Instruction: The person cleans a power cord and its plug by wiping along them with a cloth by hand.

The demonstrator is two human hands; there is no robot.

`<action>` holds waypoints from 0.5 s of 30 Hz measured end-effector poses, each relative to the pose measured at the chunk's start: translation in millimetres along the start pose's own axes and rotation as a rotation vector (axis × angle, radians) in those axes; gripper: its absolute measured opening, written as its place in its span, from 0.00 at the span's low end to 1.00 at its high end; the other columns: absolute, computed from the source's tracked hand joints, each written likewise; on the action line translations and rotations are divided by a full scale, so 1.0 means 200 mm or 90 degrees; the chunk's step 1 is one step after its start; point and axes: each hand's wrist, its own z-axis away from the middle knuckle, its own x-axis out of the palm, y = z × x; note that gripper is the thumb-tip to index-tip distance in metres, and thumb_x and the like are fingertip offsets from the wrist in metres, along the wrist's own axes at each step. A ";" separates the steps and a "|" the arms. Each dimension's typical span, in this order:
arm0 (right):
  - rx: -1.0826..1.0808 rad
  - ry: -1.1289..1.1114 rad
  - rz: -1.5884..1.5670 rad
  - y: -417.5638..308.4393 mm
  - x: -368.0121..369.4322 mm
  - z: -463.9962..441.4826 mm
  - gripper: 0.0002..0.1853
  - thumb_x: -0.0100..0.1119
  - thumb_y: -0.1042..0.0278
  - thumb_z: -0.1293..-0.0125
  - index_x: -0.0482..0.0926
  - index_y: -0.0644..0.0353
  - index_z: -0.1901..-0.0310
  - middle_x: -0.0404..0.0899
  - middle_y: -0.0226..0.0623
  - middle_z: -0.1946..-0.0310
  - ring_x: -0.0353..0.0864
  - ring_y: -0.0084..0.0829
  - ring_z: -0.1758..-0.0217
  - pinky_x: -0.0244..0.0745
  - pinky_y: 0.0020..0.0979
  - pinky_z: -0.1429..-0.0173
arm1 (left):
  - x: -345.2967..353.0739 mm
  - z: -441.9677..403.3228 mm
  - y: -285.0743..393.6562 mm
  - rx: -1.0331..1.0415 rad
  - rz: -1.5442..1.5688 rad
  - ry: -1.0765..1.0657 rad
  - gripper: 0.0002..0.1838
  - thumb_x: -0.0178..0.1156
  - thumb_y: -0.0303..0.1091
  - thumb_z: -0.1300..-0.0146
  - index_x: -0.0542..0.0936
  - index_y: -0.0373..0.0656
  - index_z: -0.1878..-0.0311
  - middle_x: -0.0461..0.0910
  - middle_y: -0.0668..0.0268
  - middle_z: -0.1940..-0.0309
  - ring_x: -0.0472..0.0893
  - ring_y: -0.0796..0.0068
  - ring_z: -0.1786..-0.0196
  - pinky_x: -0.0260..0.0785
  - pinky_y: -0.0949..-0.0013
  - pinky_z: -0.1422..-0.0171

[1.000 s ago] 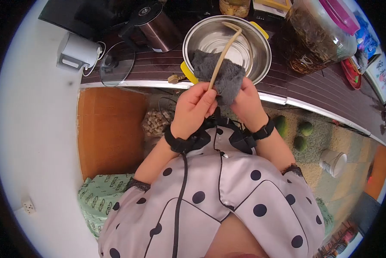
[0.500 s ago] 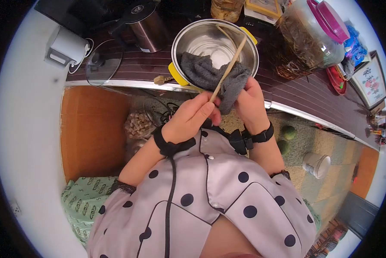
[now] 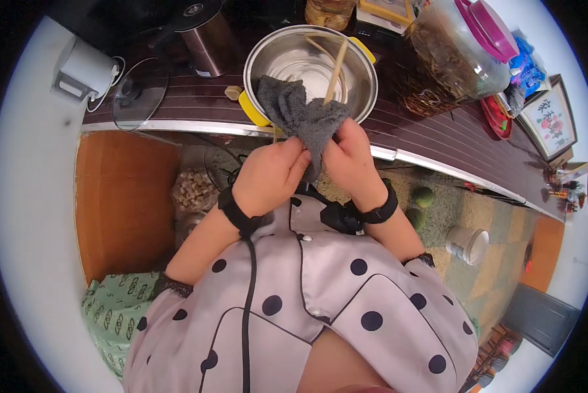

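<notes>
A grey cloth (image 3: 307,118) hangs over the near rim of a steel pot (image 3: 254,65) with yellow handles. My left hand (image 3: 271,173) is closed on the cloth's lower left side. On the right, my right hand (image 3: 353,164) pinches the cloth too, with its fingers partly hidden behind it. A pale, bent tube-like strip (image 3: 336,72) rises from the cloth over the pot, its lower part covered by the cloth. Its thinner far section lies inside the pot.
A glass lid (image 3: 138,98) and a kettle (image 3: 205,42) stand left of the pot. To the right is a large jar (image 3: 451,59) with a pink lid. A white bucket (image 3: 468,244) and green round fruits are on the floor.
The cloth now wraps over the strip's near part, which was bare in my left hand before. My left hand has shifted onto the cloth. The whole view has moved, so the counter appears further left.
</notes>
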 end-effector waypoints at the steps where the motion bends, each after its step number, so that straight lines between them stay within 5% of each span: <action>1: -0.015 0.004 -0.028 0.01 0.00 -0.01 0.14 0.49 0.75 0.39 0.75 0.68 0.53 0.80 0.40 0.58 0.77 0.28 0.55 0.70 0.27 0.50 | -0.01 -0.01 0.01 -0.019 -0.022 0.002 0.13 0.51 0.39 0.37 0.69 0.38 0.71 0.73 0.50 0.79 0.75 0.45 0.72 0.65 0.51 0.69; 7: 0.148 0.020 -0.275 -0.03 0.04 -0.09 0.13 0.43 0.74 0.34 0.74 0.67 0.52 0.78 0.35 0.59 0.78 0.25 0.57 0.73 0.24 0.54 | -0.15 -0.05 0.06 0.003 -0.108 -0.012 0.17 0.53 0.45 0.38 0.69 0.40 0.73 0.72 0.53 0.82 0.74 0.48 0.75 0.65 0.53 0.71; 10: 0.175 0.142 -0.391 -0.05 0.04 -0.16 0.12 0.44 0.72 0.33 0.74 0.67 0.53 0.78 0.35 0.60 0.78 0.25 0.59 0.74 0.25 0.55 | -0.22 -0.05 0.03 0.022 -0.168 -0.068 0.19 0.54 0.48 0.39 0.69 0.40 0.73 0.73 0.54 0.82 0.74 0.50 0.75 0.65 0.53 0.72; 15: 0.112 0.108 -0.395 -0.02 -0.06 -0.28 0.12 0.44 0.72 0.32 0.72 0.66 0.52 0.77 0.39 0.58 0.77 0.32 0.55 0.74 0.33 0.50 | -0.29 -0.07 0.01 -0.060 -0.130 -0.138 0.15 0.51 0.42 0.35 0.70 0.40 0.69 0.71 0.52 0.80 0.73 0.48 0.74 0.63 0.55 0.71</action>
